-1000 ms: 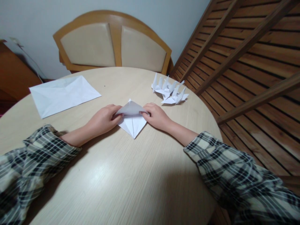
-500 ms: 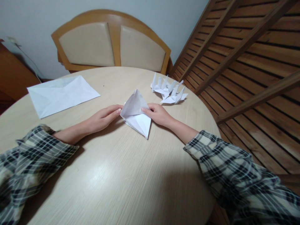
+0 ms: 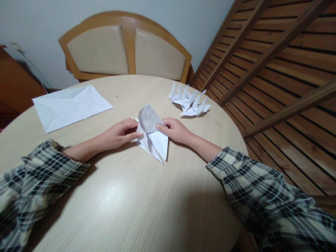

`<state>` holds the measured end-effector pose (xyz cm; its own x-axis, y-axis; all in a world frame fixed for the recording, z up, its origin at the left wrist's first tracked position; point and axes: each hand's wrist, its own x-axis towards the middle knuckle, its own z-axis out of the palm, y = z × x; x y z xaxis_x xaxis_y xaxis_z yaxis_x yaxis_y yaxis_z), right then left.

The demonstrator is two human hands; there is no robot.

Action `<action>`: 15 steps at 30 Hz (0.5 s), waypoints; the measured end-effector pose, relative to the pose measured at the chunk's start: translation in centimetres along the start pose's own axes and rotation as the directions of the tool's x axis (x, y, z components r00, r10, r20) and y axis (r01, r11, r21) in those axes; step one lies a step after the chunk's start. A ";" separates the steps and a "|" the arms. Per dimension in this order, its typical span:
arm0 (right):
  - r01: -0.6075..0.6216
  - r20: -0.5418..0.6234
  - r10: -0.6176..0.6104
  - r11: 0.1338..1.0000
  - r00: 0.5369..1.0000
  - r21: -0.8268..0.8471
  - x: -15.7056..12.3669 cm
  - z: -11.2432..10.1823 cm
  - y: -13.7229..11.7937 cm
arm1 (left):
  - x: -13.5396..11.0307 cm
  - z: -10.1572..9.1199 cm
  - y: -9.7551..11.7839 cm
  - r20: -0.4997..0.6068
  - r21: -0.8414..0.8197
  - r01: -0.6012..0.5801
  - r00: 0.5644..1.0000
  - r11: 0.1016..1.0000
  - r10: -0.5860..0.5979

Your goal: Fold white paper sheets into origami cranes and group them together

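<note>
Our left hand (image 3: pixel 119 133) and right hand (image 3: pixel 175 130) are pinching a white, pointed, folded paper (image 3: pixel 159 141) inside the round, beige, wood-grained table's far edge (image 3: pixel 147 78).

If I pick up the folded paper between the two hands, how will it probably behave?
The folded paper is probably light, since its sheet looks thin. It may spread open, as two near tips stand apart. Its raised flap likely bends easily, because it visibly curves.

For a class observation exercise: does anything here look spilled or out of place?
Only a dark speck stands out against the pale tabletop, right of the creased sheet; too small to identify. Nothing looks spilled.
</note>
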<state>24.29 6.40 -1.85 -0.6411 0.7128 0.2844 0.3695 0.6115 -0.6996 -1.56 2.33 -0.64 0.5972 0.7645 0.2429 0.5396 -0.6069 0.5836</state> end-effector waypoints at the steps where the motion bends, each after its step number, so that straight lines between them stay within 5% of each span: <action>1: 0.014 0.002 -0.014 1.000 1.000 -0.006 0.0 0.0 0.0 | 0.1 0.0 0.1 0.011 0.001 0.002 1.000 1.000 -0.002; 15: 0.004 -0.054 -0.015 0.979 0.998 -0.202 0.0 0.7 -1.1 | 0.5 0.3 0.7 -0.020 0.048 0.124 0.992 0.991 -0.123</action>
<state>23.42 5.50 -1.53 -0.6094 0.7210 0.3298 0.4953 0.6710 -0.5517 -0.69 2.22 -0.34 0.5144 0.8375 0.1843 0.6371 -0.5170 0.5717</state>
